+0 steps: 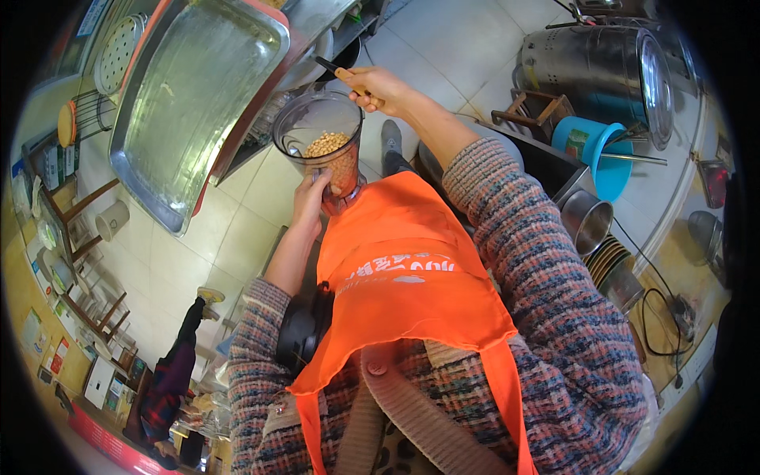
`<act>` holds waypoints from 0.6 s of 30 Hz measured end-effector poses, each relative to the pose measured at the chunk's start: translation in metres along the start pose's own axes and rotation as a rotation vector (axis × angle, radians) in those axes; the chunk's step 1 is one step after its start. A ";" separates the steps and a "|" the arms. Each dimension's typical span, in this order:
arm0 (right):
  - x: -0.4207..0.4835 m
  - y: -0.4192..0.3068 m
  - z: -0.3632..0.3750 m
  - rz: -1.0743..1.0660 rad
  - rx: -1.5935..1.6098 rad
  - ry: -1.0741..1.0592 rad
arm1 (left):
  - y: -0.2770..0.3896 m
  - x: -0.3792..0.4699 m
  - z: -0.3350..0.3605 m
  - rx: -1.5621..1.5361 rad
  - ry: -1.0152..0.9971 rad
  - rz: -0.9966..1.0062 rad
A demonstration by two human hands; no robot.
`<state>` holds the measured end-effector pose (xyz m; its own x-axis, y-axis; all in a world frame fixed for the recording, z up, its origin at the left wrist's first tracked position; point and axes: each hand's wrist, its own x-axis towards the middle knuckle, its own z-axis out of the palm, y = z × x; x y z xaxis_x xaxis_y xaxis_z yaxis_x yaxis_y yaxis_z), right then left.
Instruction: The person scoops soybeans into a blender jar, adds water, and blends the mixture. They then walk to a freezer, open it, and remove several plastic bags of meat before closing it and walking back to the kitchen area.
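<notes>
My left hand [310, 202] grips the handle of a clear blender jar [286, 126], low on its near side. Inside the jar lies a heap of pale tan beans [332, 155] that look like soybeans. The jar is open at the top and leans in front of my orange apron [404, 267]. Just beyond its rim, my right hand [380, 89] is closed around a tool with a wooden handle and a black end [328, 65]. The black end points away to the left, over a dark pan. Which kind of tool it is, I cannot tell.
A large shallow metal tray [196, 101] stands on the left. At right are a steel drum [582, 71], a wooden stool [537, 113], a blue bucket [588, 148] and a steel pot [585, 219]. Another person [169, 380] is farther off at lower left.
</notes>
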<state>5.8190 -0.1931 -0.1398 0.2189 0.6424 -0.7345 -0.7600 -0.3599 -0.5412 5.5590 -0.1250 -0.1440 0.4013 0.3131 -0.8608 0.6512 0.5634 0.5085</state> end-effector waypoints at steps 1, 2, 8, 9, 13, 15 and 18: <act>-0.003 -0.002 0.000 -0.002 -0.020 0.008 | 0.002 0.005 0.002 0.001 0.000 0.039; -0.005 -0.003 0.002 -0.021 -0.035 0.003 | 0.004 0.008 0.003 0.012 0.015 0.056; -0.025 -0.018 0.002 -0.001 -0.034 -0.019 | 0.015 0.018 0.006 -0.021 0.034 0.035; -0.031 -0.020 0.003 -0.015 -0.036 -0.039 | 0.016 0.020 0.005 -0.046 0.031 0.041; -0.065 -0.023 0.003 -0.023 -0.063 -0.044 | 0.016 0.035 0.000 -0.095 0.057 0.043; -0.087 -0.019 0.001 -0.023 -0.115 -0.020 | 0.016 0.041 0.000 -0.136 0.074 0.074; -0.121 -0.003 -0.003 -0.020 -0.326 0.025 | 0.017 0.042 0.002 -0.117 0.064 0.082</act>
<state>5.7967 -0.2715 -0.0509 0.2501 0.6360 -0.7301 -0.5205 -0.5475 -0.6553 5.5887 -0.1038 -0.1713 0.4057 0.4077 -0.8181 0.5367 0.6183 0.5742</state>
